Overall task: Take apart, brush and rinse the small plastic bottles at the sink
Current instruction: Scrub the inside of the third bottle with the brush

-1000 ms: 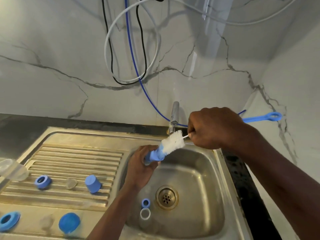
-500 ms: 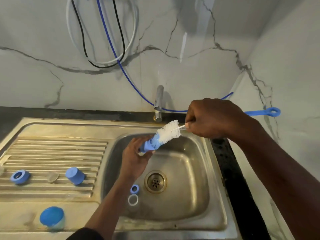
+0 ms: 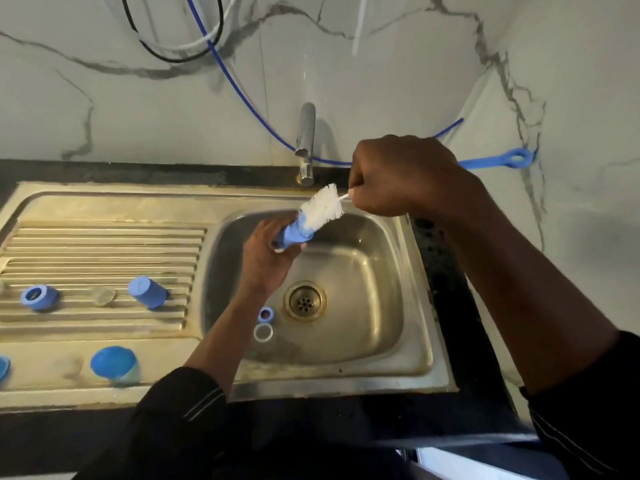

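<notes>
I'm holding a blue bottle piece [image 3: 294, 233] in my left hand [image 3: 266, 258], fingers curled round it, over the sink [image 3: 381, 271] mid-frame. My right hand [image 3: 405, 174] is gripping the brush [image 3: 322, 206] in a fist, and the white bristles are poking into the piece's open end. A blue ring [image 3: 265, 314] and a white ring [image 3: 263, 332] are lying by the drain [image 3: 304, 301]. On the drainboard [image 3: 104, 244] at the left, a collar [image 3: 38, 296], a cap [image 3: 147, 292] and a lid [image 3: 112, 363] are sitting.

White-bristled brush [image 3: 322, 206], blue bottle part [image 3: 297, 233], steel sink [image 3: 415, 341], grey-veined marble wall [image 3: 104, 109].
</notes>
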